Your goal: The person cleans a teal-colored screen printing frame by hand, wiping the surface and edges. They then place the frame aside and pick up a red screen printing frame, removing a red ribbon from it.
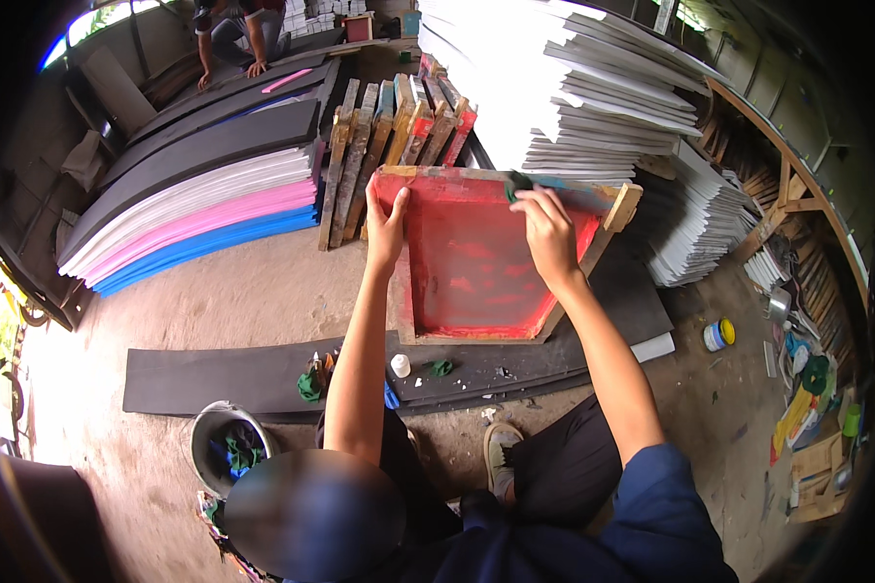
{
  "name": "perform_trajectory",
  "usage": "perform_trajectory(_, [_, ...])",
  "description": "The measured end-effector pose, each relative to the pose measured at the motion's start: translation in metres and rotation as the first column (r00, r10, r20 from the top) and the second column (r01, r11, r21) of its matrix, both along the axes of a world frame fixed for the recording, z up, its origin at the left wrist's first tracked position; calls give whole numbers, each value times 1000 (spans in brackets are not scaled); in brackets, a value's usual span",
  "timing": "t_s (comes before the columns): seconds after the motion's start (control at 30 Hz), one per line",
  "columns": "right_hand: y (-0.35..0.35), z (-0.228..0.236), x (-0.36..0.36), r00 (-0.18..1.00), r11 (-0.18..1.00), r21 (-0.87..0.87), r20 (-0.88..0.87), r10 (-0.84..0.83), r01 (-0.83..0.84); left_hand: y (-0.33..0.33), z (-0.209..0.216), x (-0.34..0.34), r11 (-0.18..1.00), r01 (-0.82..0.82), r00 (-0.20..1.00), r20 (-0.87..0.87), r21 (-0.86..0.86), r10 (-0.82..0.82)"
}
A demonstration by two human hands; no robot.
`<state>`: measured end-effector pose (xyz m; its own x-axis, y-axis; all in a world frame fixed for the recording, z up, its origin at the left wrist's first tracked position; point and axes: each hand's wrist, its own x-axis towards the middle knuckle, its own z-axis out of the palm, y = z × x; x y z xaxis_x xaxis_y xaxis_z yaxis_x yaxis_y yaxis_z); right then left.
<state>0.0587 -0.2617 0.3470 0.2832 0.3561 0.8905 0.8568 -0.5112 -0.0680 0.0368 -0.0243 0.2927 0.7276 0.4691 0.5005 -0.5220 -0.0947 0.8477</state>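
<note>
A wooden screen-printing frame point(476, 262) with red-stained mesh stands tilted up before me on dark sheets. My left hand point(387, 225) grips its left side near the upper corner, thumb on the front. My right hand point(548, 231) pinches a dark green rag point(517, 187) against the top bar, right of the middle. Below the frame, a small white container point(401, 365) and a green cloth scrap point(441, 368) lie on the black sheet point(224, 374). Another green rag point(310, 385) is beside my left forearm.
A bucket point(196, 442) holding dark and green cloths stands at lower left. More wooden frames point(399, 126) lean behind. Foam sheet stacks point(214, 204) lie left, white sheet stacks point(612, 107) back right. A paint can point(719, 335) lies right. Another person point(238, 34) crouches far left, hands down.
</note>
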Motion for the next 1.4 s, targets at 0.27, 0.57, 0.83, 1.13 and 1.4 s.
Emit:
perform_trajectory(0.27, [-59,-91,-14,810,946,-321,-545,-215,35,18,-68,2,997,-1,969,-248,78,20])
perform_trajectory(0.57, [-99,-196,0,467,746,-607,-762,-448,-274,21,-123,13,970,76,945,-328,233,4])
perform_trajectory(0.83, [-120,-186,42,384,948,-299,-867,-317,107,22,-139,30,963,-67,979,-171,260,115])
perform_trajectory(1.13, [-157,-214,61,261,947,-238,-921,-291,217,22,-131,13,760,-209,937,-96,615,336])
perform_trajectory(1.4, [-176,-222,47,44,825,-558,-830,-557,-86,16,-86,-58,456,84,957,-199,886,210])
